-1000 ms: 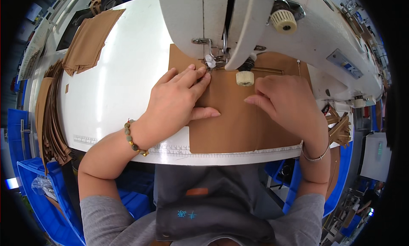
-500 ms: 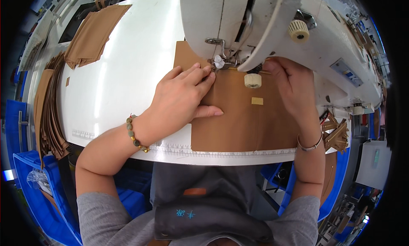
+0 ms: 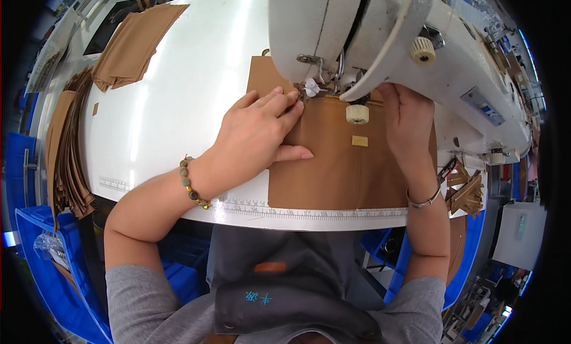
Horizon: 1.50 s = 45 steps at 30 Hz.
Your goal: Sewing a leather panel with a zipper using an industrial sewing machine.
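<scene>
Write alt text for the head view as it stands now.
A person's left hand rests on a brown panel at a white sewing machine; the right hand is at the panel's right side, close to the machine. More brown pieces lie stacked on the white table at left.

Place: a sewing workshop
Equipment: white sewing machine (image 3: 452, 82), brown sheet (image 3: 321, 171) under its head
Worktable (image 3: 178, 94): white, ruler scale (image 3: 333, 214) along near edge
Stock: flat brown stack (image 3: 138, 43), draped brown bundle (image 3: 66, 153) at left
Storage: blue bins (image 3: 33, 222) below
Clothing: dark apron (image 3: 291, 305)
</scene>
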### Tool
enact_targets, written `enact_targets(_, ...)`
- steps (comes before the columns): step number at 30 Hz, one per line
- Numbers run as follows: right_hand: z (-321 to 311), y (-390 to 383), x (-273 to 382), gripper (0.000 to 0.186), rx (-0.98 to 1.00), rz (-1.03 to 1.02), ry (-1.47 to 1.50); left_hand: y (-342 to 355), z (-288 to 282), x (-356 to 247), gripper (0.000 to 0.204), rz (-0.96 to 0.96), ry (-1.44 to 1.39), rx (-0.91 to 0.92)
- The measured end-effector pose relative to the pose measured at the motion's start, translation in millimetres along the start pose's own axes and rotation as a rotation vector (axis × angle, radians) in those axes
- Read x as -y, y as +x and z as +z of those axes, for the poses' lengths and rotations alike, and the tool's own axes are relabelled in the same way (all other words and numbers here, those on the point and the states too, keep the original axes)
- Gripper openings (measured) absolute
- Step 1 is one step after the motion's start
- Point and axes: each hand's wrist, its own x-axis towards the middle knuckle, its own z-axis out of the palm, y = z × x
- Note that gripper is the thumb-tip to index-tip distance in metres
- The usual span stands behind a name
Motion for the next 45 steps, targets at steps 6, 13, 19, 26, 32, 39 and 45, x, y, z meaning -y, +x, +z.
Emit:
enact_targets(6, -4.2, 1.1, 1.9, 0.014, 0.054, 0.037, 0.063, -2.0, 1.3, -1.3, 0.078, 0.018, 0.027, -0.008)
enact_targets(13, -47.2, 9.8, 22.2, 0.025, 0.442, 0.219, 0.0, -1.8, 2.8, 0.8, 0.077, 0.01, 0.013, -0.009)
enact_targets(19, -66.8, -11.6, 67.6, 0.016, 0.43, 0.045, 0.193, -1.9, 2.8, 0.3, 0.077, 0.013, 0.017, -0.024)
enact_targets(26, -12.7, -37.9, 138.6, 0.098, 0.205, -0.001, 0.485, -3.5, 1.0, 2.3, 0.057, -0.01, 0.023, 0.013)
enact_targets(32, 23.9, 2.6, 159.8, 0.115, -0.077, 0.125, 0.36, 5.0, 7.5, 1.2, 0.045, -0.165, -0.544, -0.014)
enact_targets(39, 38.1, -2.2, 175.3, 0.069, -0.338, 0.084, 0.525, -5.0, 7.4, 5.1, 0.047, 0.137, -0.261, -0.278)
enact_targets(45, -3.0, -5.2, 168.2, 0.04, -0.1, 0.16, 0.859, -7.7, -2.4, -1.0, 0.055, -0.18, -0.933, -0.044)
